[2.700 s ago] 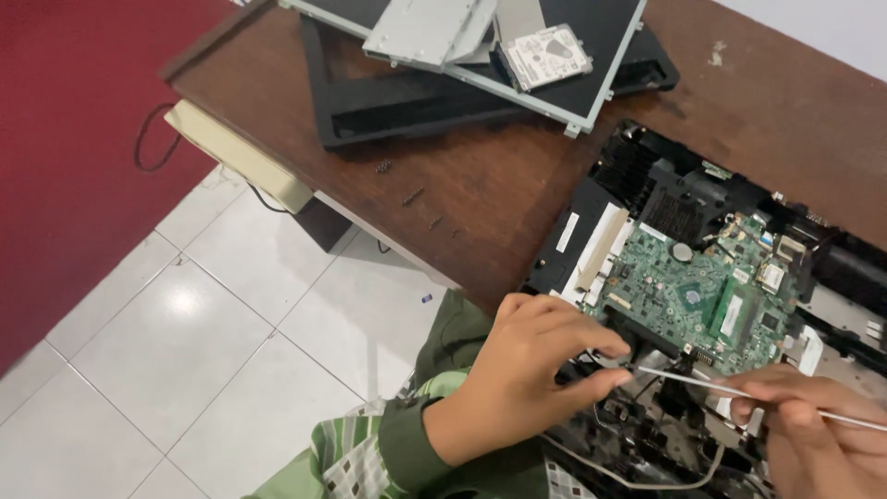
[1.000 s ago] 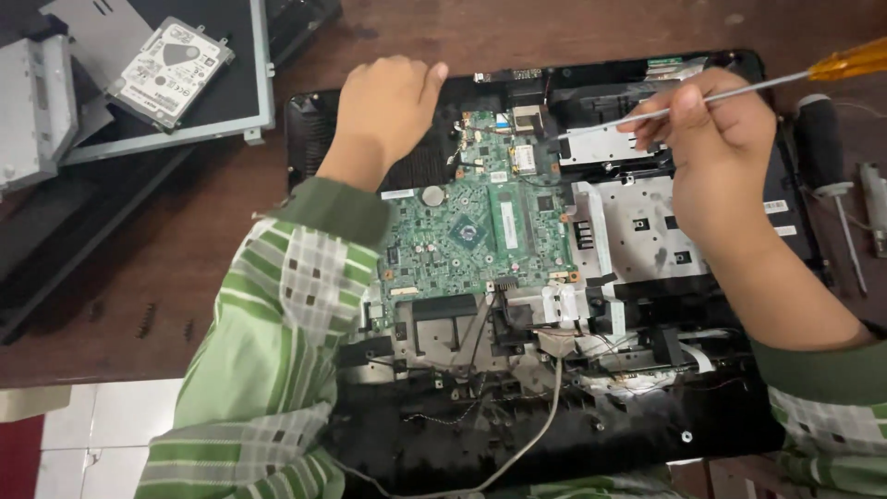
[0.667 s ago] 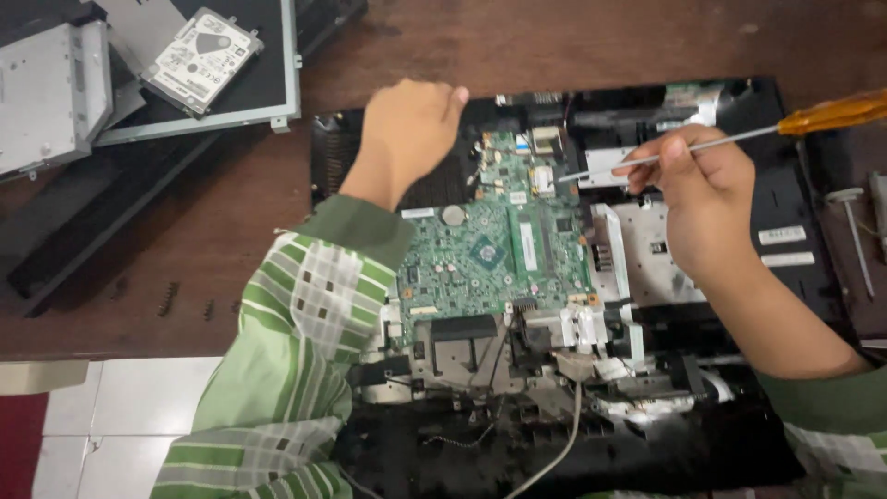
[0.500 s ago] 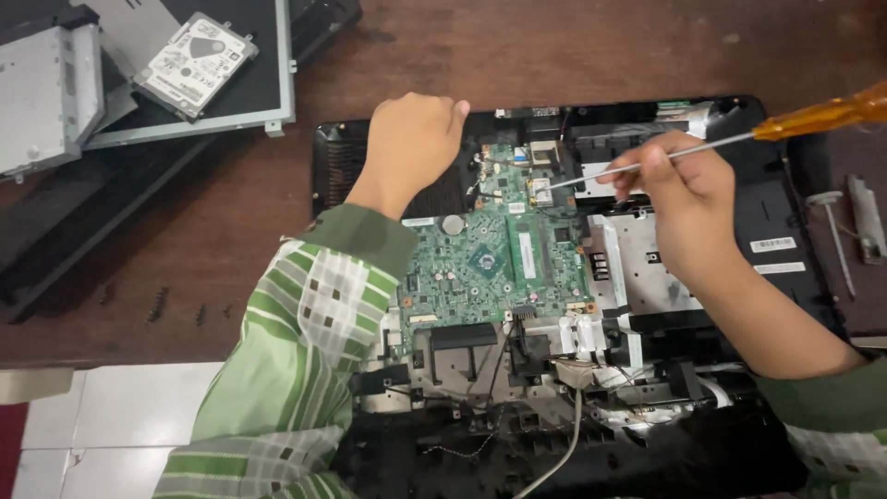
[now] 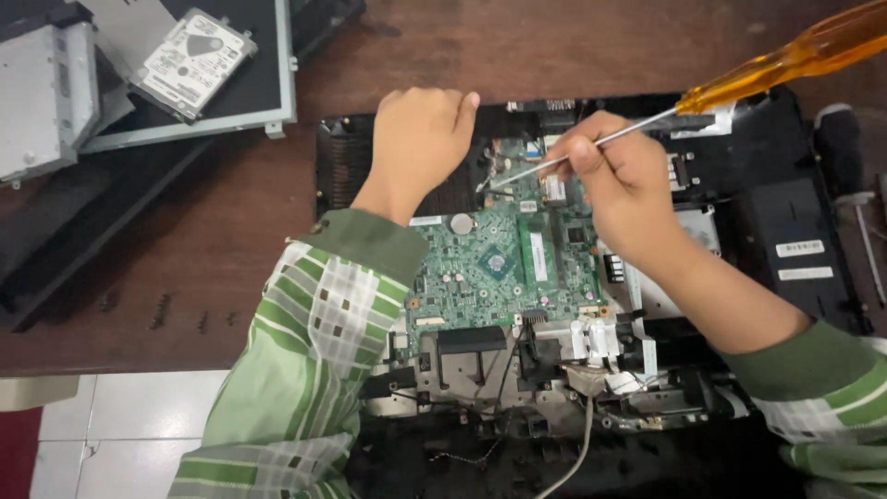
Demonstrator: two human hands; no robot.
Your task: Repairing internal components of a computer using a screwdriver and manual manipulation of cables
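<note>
Right hand (image 5: 628, 189) lowered screwdriver (image 5: 739, 79) tip onto motherboard (image 5: 508, 263); left hand (image 5: 416, 139) unmoved.

Brown wooden table (image 5: 249, 249) bearing opened laptop chassis (image 5: 795, 185), loose screws (image 5: 162, 310)

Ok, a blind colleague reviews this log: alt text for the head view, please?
A right hand holds an orange-handled screwdriver with its tip on a green circuit board inside an opened black computer chassis. The left hand rests on the chassis's upper edge; a silver hard drive lies nearby.
</note>
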